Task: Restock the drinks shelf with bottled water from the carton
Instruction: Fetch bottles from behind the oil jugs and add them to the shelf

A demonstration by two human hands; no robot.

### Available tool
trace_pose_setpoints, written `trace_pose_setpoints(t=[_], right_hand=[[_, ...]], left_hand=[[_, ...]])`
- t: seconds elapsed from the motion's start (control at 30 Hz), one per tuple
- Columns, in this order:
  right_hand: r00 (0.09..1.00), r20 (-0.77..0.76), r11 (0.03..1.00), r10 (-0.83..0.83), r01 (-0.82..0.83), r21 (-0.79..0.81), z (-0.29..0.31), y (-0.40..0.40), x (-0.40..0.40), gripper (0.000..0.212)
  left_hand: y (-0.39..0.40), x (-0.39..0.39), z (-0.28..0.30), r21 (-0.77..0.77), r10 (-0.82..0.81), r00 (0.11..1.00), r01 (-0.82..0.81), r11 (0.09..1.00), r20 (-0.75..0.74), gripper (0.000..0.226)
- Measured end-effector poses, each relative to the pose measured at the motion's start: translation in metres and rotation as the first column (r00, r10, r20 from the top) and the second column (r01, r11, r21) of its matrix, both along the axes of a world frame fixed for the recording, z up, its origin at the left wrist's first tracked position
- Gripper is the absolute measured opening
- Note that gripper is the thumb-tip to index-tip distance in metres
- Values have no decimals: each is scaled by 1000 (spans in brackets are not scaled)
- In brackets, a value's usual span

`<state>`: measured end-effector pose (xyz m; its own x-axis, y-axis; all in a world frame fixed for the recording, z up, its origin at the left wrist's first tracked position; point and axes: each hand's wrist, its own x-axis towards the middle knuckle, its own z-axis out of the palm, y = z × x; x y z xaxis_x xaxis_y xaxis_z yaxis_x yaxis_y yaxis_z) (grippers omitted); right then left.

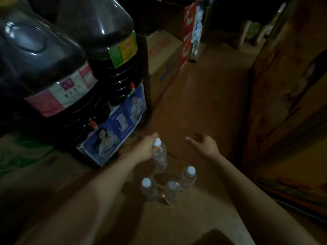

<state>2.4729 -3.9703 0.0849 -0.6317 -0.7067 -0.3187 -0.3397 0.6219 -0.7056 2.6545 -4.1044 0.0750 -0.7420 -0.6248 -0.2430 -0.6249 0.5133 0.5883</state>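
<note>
My left hand grips the neck of a clear water bottle with a white cap, held upright just above or on the brown floor. Three more small water bottles stand close together nearer to me: one on the left, one in the middle, one on the right. My right hand hovers to the right of the held bottle, fingers spread and empty. No carton opening is visible around the bottles.
Two large dark water jugs sit on dispensers at left, with a blue poster below them. Cardboard boxes line the back. A wooden cabinet rises on the right. A brown floor strip runs between them.
</note>
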Motion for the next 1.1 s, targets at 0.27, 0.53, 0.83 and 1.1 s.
trace_pose_setpoints(t=[0.27,0.53,0.83,1.1], right_hand=[[917,-72,920,391,-392,10,116,-59,44,82],[652,-121,663,748,-737,130,295,-96,90,98],[623,-159,626,766,-779,-38,487,-130,153,86],[667,-117,624,736,-736,-262,616,-196,250,63]], left_hand=[[-47,40,159,46,86,961,-76,996,-265,21],[-62,77,395,146,-18,949,67,987,-314,35],[-70,142,617,177,86,909,-13,984,-409,44],[-98,238,724,12,369,782,-421,907,-502,45]])
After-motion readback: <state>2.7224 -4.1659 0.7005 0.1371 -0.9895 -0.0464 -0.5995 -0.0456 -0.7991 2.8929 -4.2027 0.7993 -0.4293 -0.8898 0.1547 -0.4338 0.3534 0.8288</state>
